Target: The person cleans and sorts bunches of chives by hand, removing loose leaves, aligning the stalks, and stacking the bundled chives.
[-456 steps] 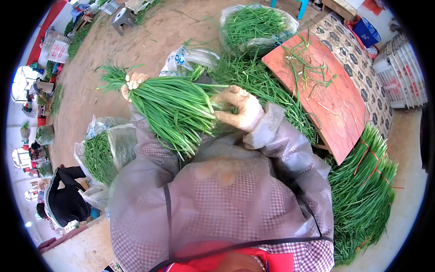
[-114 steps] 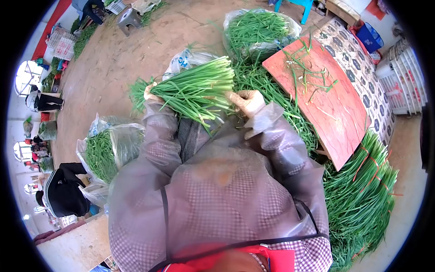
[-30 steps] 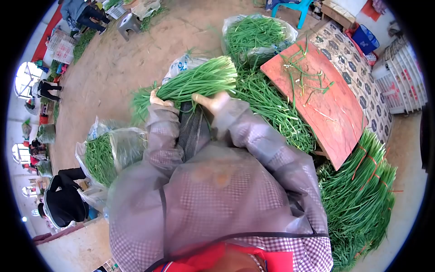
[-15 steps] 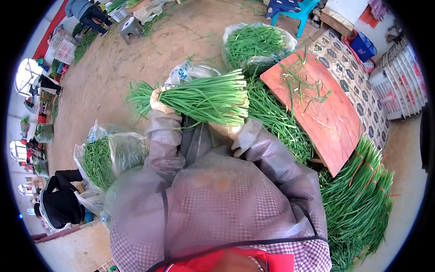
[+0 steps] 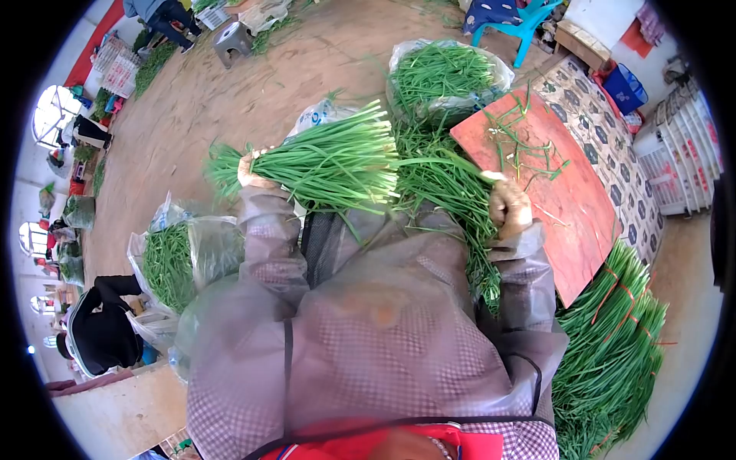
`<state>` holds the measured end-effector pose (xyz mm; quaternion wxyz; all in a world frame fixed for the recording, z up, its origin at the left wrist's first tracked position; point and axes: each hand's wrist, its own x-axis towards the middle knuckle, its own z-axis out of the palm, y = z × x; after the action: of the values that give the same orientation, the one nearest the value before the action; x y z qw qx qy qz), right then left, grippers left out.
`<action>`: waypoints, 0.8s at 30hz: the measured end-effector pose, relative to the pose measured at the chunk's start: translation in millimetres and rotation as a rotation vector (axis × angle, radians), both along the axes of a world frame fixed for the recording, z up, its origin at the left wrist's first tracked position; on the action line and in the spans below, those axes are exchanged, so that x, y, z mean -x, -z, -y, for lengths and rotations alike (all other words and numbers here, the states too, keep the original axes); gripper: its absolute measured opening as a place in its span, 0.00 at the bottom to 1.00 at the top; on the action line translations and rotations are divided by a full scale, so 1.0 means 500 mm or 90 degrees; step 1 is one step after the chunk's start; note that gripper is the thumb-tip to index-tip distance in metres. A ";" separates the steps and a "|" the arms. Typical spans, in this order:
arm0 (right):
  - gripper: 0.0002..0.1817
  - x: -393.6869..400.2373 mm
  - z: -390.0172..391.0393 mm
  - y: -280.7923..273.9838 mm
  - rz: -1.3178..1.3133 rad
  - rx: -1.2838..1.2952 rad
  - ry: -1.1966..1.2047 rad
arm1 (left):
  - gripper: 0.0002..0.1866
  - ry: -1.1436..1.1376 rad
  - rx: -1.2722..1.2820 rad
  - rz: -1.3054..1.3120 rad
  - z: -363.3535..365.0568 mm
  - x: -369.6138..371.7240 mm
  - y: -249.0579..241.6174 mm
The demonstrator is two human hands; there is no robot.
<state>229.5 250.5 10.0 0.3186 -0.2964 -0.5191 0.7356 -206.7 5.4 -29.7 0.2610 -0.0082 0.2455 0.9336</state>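
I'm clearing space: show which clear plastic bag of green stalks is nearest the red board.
The clear plastic bag at the far end of the red board; the other bags sit farther left, away from it.

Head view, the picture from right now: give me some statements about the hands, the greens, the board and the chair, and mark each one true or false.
1. The left hand grips a bunch of green stalks. True.
2. The right hand is empty. False: it holds a few long stalks near their pale ends.
3. Loose green pieces lie on the reddish board. True.
4. The bands around the piled greens are white. False: they are red.
5. The chair at the top is bright blue. True.
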 end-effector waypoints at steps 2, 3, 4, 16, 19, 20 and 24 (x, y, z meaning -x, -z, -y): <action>0.20 0.034 0.024 -0.064 0.101 -0.165 -0.239 | 0.07 -0.022 0.012 -0.011 -0.007 -0.009 0.000; 0.21 0.071 0.039 -0.077 0.132 -0.282 -0.331 | 0.07 -0.045 0.022 -0.025 -0.014 -0.017 -0.003; 0.23 0.111 0.055 -0.060 0.118 -0.348 -0.348 | 0.08 -0.077 0.071 0.017 -0.025 -0.037 -0.025; 0.23 0.313 0.221 -0.014 -0.036 0.148 -0.389 | 0.05 0.045 0.090 -0.140 0.008 -0.008 -0.012; 0.14 0.258 0.175 -0.012 -0.235 0.381 -0.514 | 0.06 0.191 -0.186 -0.169 0.019 0.048 0.029; 0.10 0.238 0.167 -0.023 -0.287 0.402 -0.504 | 0.05 0.111 -0.101 -0.142 0.029 0.059 0.034; 0.12 0.115 0.083 -0.049 -0.371 0.365 -0.315 | 0.04 0.006 -0.002 -0.124 0.058 0.056 -0.008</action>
<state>171.9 209.0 34.5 0.1718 -0.0213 -0.2393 0.9554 -234.6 -23.5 -25.5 0.2401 0.0842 0.2683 0.9291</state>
